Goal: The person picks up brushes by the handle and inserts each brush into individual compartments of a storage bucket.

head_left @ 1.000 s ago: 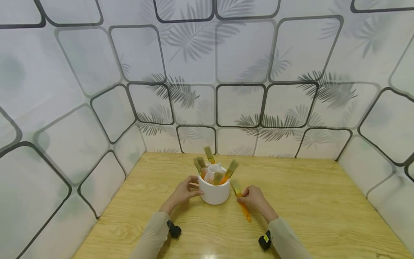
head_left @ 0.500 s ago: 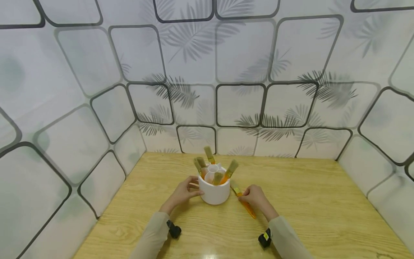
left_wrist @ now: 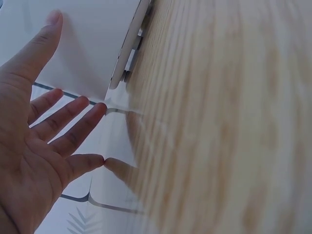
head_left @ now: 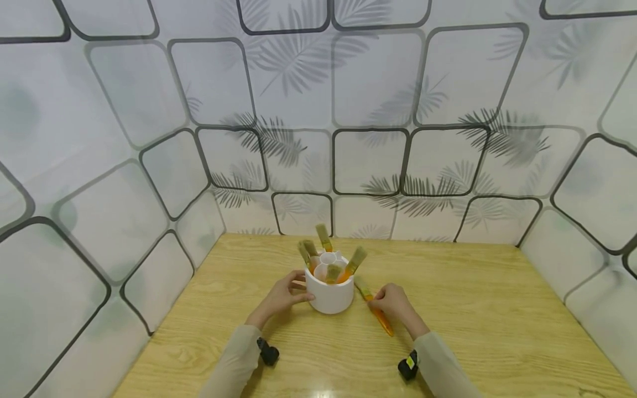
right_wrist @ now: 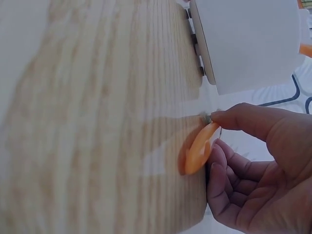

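Observation:
A white round holder (head_left: 329,298) stands on the table with several paintbrushes (head_left: 356,260) in it, bristles up. My left hand (head_left: 281,298) is at the holder's left side. In the left wrist view the thumb of that hand (left_wrist: 44,131) lies against the white wall, and the other fingers are spread and fairly straight. Just right of the holder, my right hand (head_left: 393,303) pinches an orange-handled paintbrush (head_left: 382,320) between thumb and fingers, its bristles pointing toward the holder. In the right wrist view, the right hand (right_wrist: 268,165) has the orange handle (right_wrist: 199,151) close above the tabletop.
The light wood table (head_left: 478,309) reaches back to a patterned curtain (head_left: 368,166), which also closes off both sides. Small feet (right_wrist: 195,39) show under the holder. A black wrist camera (head_left: 269,354) sits on each sleeve.
The held paintbrush has swung a little, its handle end moving right, then staying there. Brushes in the holder have shifted very slightly. My left hand has stayed in place.

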`<act>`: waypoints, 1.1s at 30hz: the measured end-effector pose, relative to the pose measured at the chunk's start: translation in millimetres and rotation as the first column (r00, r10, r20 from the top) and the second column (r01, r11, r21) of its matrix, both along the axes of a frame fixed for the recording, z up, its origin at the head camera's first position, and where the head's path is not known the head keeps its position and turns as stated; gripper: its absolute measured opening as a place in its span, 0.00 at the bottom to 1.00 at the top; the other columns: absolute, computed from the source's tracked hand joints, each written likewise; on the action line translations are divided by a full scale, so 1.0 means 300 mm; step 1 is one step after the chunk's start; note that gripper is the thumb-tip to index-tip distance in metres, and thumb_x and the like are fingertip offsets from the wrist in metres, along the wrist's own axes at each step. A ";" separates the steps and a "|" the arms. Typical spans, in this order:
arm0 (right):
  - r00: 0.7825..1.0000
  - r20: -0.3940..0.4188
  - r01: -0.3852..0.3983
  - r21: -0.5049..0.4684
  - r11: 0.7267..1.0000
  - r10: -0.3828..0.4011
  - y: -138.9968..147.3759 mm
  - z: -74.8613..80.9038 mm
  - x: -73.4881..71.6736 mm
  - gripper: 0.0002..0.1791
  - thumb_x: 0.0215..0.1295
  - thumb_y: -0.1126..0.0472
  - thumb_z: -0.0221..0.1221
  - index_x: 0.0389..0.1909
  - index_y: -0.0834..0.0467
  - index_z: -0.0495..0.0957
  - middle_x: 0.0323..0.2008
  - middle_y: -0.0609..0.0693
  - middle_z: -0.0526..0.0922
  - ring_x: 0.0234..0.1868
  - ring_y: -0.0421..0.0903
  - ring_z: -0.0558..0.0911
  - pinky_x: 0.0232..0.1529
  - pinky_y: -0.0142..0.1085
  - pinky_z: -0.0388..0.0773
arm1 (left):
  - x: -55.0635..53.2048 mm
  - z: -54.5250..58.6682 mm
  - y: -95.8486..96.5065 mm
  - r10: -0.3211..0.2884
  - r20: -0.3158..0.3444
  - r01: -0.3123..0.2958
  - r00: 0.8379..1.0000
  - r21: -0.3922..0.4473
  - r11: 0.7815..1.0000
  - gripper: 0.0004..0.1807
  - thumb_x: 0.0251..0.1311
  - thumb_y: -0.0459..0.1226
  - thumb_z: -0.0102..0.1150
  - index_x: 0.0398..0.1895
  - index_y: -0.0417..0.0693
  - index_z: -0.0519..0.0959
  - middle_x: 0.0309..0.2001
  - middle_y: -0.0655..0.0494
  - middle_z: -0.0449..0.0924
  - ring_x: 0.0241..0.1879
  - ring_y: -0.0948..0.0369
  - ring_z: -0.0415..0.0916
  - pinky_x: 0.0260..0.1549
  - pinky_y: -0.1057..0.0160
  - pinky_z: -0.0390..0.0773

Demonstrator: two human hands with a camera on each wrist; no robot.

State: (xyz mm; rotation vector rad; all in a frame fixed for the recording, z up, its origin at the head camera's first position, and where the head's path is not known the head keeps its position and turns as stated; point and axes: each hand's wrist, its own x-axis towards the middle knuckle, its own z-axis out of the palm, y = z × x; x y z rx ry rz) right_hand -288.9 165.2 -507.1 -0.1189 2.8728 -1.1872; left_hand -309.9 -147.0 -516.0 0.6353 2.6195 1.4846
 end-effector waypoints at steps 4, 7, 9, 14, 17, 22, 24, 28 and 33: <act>1.000 -0.009 -0.007 -0.009 1.000 0.007 0.005 -0.001 0.002 0.09 0.49 0.62 0.67 0.16 0.60 0.80 0.16 0.47 0.79 0.16 0.40 0.73 0.18 0.31 0.72 | -0.001 0.003 0.002 -0.004 -0.006 0.004 1.000 -0.008 1.000 0.37 0.49 0.51 0.67 0.62 0.54 0.65 0.54 0.47 0.72 0.50 0.49 0.76 0.47 0.52 0.78; 1.000 -0.014 -0.005 -0.015 1.000 0.004 0.007 -0.009 0.002 0.09 0.49 0.62 0.68 0.16 0.60 0.80 0.16 0.47 0.78 0.16 0.40 0.73 0.18 0.31 0.71 | -0.001 0.001 0.003 -0.009 -0.007 0.009 1.000 -0.001 1.000 0.37 0.48 0.51 0.67 0.62 0.52 0.66 0.54 0.46 0.73 0.50 0.49 0.76 0.46 0.53 0.78; 1.000 -0.014 0.001 -0.014 1.000 -0.001 0.008 -0.013 0.003 0.09 0.49 0.61 0.68 0.16 0.60 0.80 0.15 0.47 0.78 0.16 0.40 0.72 0.18 0.30 0.71 | 0.000 0.000 0.004 -0.005 0.001 0.005 1.000 0.001 1.000 0.38 0.48 0.51 0.68 0.62 0.52 0.66 0.54 0.47 0.73 0.50 0.48 0.75 0.46 0.53 0.78; 1.000 -0.005 0.017 -0.008 1.000 -0.017 0.008 -0.020 0.003 0.09 0.49 0.61 0.68 0.16 0.59 0.80 0.16 0.46 0.78 0.17 0.40 0.72 0.19 0.30 0.70 | 0.002 -0.005 0.005 -0.002 0.030 0.002 1.000 0.007 1.000 0.39 0.47 0.49 0.69 0.63 0.52 0.65 0.55 0.47 0.72 0.51 0.47 0.74 0.48 0.50 0.77; 1.000 -0.008 0.025 -0.005 1.000 -0.025 0.008 -0.024 0.003 0.09 0.49 0.61 0.68 0.17 0.60 0.81 0.16 0.46 0.78 0.17 0.40 0.72 0.19 0.30 0.70 | 0.003 -0.006 0.006 -0.011 0.032 0.011 0.999 0.011 1.000 0.39 0.48 0.48 0.69 0.64 0.52 0.64 0.56 0.45 0.71 0.52 0.45 0.73 0.48 0.47 0.76; 0.999 -0.019 0.037 -0.011 0.999 -0.037 0.009 -0.030 -0.001 0.09 0.49 0.60 0.68 0.17 0.60 0.81 0.16 0.46 0.79 0.18 0.40 0.73 0.19 0.30 0.71 | 0.004 -0.002 0.005 -0.017 0.018 0.017 1.000 -0.007 1.000 0.40 0.48 0.50 0.68 0.65 0.53 0.64 0.56 0.46 0.71 0.52 0.47 0.74 0.48 0.49 0.77; 0.999 -0.021 0.036 -0.017 0.999 -0.036 0.010 -0.031 -0.002 0.08 0.50 0.60 0.67 0.18 0.60 0.81 0.17 0.46 0.79 0.18 0.40 0.73 0.20 0.31 0.72 | 0.002 -0.002 0.005 -0.020 0.009 0.020 1.000 -0.009 1.000 0.39 0.48 0.50 0.68 0.64 0.53 0.64 0.56 0.47 0.71 0.51 0.48 0.74 0.47 0.51 0.78; 0.999 -0.025 0.030 -0.035 0.999 -0.031 0.016 -0.035 -0.005 0.08 0.51 0.60 0.67 0.18 0.60 0.82 0.16 0.47 0.79 0.17 0.40 0.74 0.20 0.31 0.73 | -0.003 -0.005 0.004 -0.026 -0.014 0.026 1.000 -0.006 1.000 0.38 0.49 0.50 0.67 0.64 0.54 0.64 0.56 0.46 0.71 0.51 0.48 0.75 0.46 0.52 0.78; 0.999 -0.026 0.021 -0.061 0.998 -0.023 0.025 -0.034 -0.006 0.08 0.52 0.61 0.66 0.20 0.61 0.82 0.17 0.47 0.80 0.18 0.40 0.76 0.21 0.31 0.74 | -0.006 -0.007 0.002 -0.034 -0.041 0.034 0.999 0.001 0.999 0.38 0.49 0.50 0.67 0.64 0.53 0.65 0.55 0.45 0.71 0.50 0.47 0.75 0.46 0.52 0.79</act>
